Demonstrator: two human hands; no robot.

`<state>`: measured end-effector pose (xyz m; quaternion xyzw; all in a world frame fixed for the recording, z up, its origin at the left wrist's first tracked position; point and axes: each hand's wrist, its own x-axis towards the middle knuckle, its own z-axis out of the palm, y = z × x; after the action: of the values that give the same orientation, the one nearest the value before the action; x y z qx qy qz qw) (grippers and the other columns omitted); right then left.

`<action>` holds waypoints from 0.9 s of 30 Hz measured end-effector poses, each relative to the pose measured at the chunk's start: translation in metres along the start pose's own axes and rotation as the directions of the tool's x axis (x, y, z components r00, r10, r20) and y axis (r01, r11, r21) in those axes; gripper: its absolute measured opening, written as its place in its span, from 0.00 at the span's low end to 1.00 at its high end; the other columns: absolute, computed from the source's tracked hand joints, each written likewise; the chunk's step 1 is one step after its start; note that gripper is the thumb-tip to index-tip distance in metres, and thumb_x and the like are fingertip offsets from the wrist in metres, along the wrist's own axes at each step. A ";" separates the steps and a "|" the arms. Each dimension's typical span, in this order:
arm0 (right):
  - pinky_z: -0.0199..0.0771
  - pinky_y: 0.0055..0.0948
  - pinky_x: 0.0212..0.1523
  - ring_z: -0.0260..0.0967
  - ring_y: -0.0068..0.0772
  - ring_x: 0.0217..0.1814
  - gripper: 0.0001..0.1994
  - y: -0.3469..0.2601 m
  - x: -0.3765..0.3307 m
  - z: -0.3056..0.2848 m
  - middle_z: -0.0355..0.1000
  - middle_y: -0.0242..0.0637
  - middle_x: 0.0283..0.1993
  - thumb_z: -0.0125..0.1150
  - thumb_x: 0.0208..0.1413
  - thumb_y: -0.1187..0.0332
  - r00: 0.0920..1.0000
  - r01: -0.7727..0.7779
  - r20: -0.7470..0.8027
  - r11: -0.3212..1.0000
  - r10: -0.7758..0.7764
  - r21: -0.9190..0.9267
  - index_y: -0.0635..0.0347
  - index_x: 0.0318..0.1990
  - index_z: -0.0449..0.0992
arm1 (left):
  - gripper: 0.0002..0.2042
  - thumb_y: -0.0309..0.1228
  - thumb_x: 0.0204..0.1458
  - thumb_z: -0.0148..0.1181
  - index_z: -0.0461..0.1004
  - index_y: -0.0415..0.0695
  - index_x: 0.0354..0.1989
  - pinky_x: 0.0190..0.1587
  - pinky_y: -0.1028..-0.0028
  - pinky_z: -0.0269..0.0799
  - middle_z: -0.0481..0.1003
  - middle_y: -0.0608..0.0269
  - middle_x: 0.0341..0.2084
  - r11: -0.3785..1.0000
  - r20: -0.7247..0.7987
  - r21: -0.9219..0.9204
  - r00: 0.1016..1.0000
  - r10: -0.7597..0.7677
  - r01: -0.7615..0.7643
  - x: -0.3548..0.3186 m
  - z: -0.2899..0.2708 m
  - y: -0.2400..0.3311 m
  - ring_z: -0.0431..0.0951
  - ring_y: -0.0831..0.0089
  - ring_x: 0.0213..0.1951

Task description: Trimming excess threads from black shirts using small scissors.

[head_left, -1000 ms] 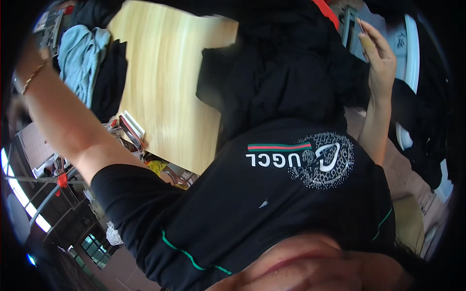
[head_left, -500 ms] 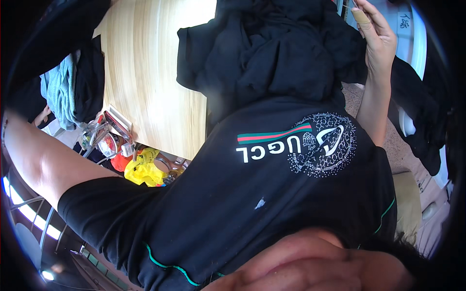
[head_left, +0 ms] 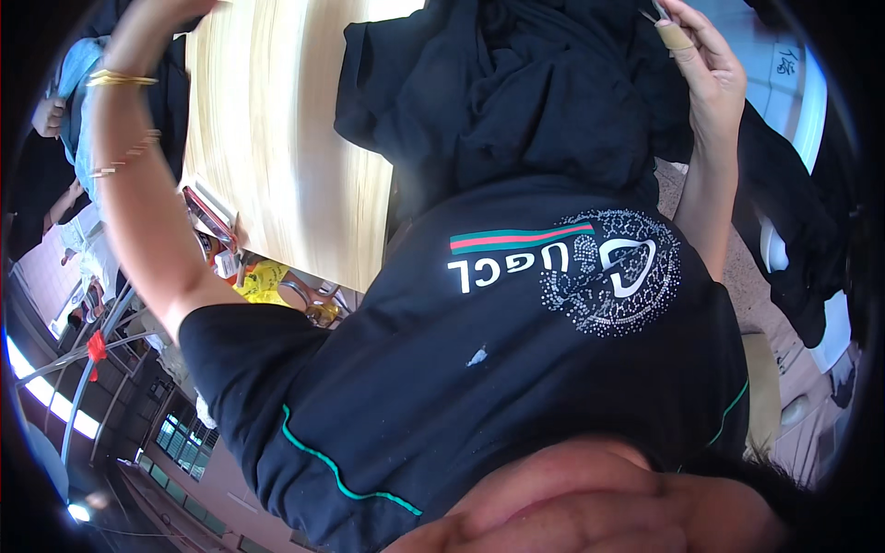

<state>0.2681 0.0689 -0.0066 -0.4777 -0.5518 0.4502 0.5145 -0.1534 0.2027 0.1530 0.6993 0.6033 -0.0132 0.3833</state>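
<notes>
My right hand [head_left: 712, 78] is raised at the upper right, beside a heap of black cloth [head_left: 516, 92]. A tan wrap covers its thumb, and its fingers are closed on a small thin metal tool [head_left: 658, 11], cut off by the upper edge. My left arm, with gold-coloured bangles, reaches up over the table's left side. The left hand [head_left: 180, 7] is mostly beyond the upper edge, so its fingers do not show clearly. The black cloth lies bunched against my front and over the right part of the pale wooden table [head_left: 277, 120].
At the far left another person's hand [head_left: 48, 117] is beside blue-grey cloth [head_left: 81, 64]. Below the table's left edge are a yellow plastic bag [head_left: 265, 281] and assorted small items. On the right, black cloth [head_left: 793, 267] hangs by a pale blue container [head_left: 784, 92].
My left arm has swung from the left side upward and inward, over the table's left edge. The right hand has shifted slightly left, keeping the metal tool. The black cloth has moved little.
</notes>
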 end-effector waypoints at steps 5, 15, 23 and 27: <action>0.60 0.12 0.33 0.61 0.10 0.30 0.13 0.004 0.002 0.005 0.72 0.22 0.36 0.65 0.61 0.70 0.994 -0.085 -0.054 0.992 0.090 0.092 0.63 0.52 0.79 | 0.18 0.29 0.59 0.62 0.72 0.39 0.57 0.42 0.71 0.78 0.78 0.51 0.49 0.931 0.028 -0.112 0.935 0.353 -0.348 -0.001 0.145 0.033 0.81 0.67 0.43; 0.63 0.12 0.40 0.66 0.11 0.39 0.16 0.002 -0.016 -0.010 0.77 0.26 0.46 0.63 0.63 0.70 0.998 -0.001 -0.059 0.994 0.007 0.107 0.66 0.56 0.77 | 0.19 0.33 0.53 0.66 0.74 0.39 0.52 0.49 0.61 0.75 0.78 0.46 0.43 0.841 -0.274 0.250 0.798 0.537 -0.480 0.075 0.219 0.069 0.79 0.50 0.45; 0.62 0.15 0.32 0.65 0.13 0.33 0.20 0.002 -0.007 -0.035 0.74 0.31 0.40 0.58 0.65 0.69 0.970 0.035 -0.244 0.977 0.019 0.212 0.66 0.63 0.71 | 0.09 0.32 0.63 0.56 0.78 0.40 0.40 0.37 0.73 0.75 0.78 0.63 0.28 0.010 -0.388 -0.887 0.757 0.525 -0.462 0.003 0.085 0.039 0.79 0.73 0.33; 0.51 0.10 0.24 0.57 0.07 0.26 0.20 -0.028 -0.004 -0.010 0.69 0.21 0.36 0.60 0.64 0.67 0.965 -0.033 -0.246 0.976 0.087 0.216 0.68 0.59 0.71 | 0.14 0.32 0.61 0.54 0.79 0.36 0.48 0.47 0.57 0.78 0.81 0.53 0.43 -0.121 -0.616 -0.776 0.785 -0.064 -0.619 0.053 0.027 -0.035 0.81 0.63 0.44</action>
<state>0.2768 0.0611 0.0215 -0.4910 -0.4159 0.4564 0.6145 -0.1568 0.2311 0.0902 0.2972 0.3170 0.6759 0.5953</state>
